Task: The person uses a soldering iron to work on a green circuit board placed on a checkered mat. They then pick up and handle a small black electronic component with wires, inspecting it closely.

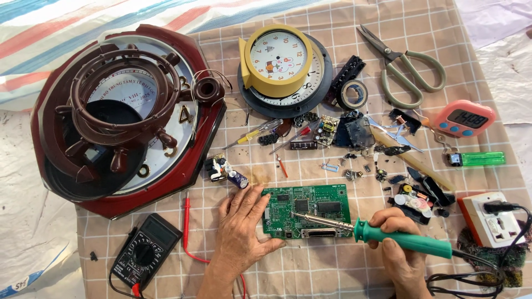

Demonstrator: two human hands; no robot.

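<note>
A green circuit board (316,202) lies flat on the checked cloth near the front. My left hand (241,224) rests palm down on the cloth with its fingers on the board's left edge, steadying it. My right hand (400,252) grips the green handle of a soldering iron (402,239). The iron's metal tip reaches left and touches the board near its lower middle. Its black cable runs off to the right.
A black multimeter (145,250) with red leads lies front left. A large dark red clock case (119,116) fills the left. Behind the board are a yellow clock (275,58), scissors (407,69), tape roll (352,94), pink timer (463,119), green lighter (479,159), small parts and a white power socket (487,218).
</note>
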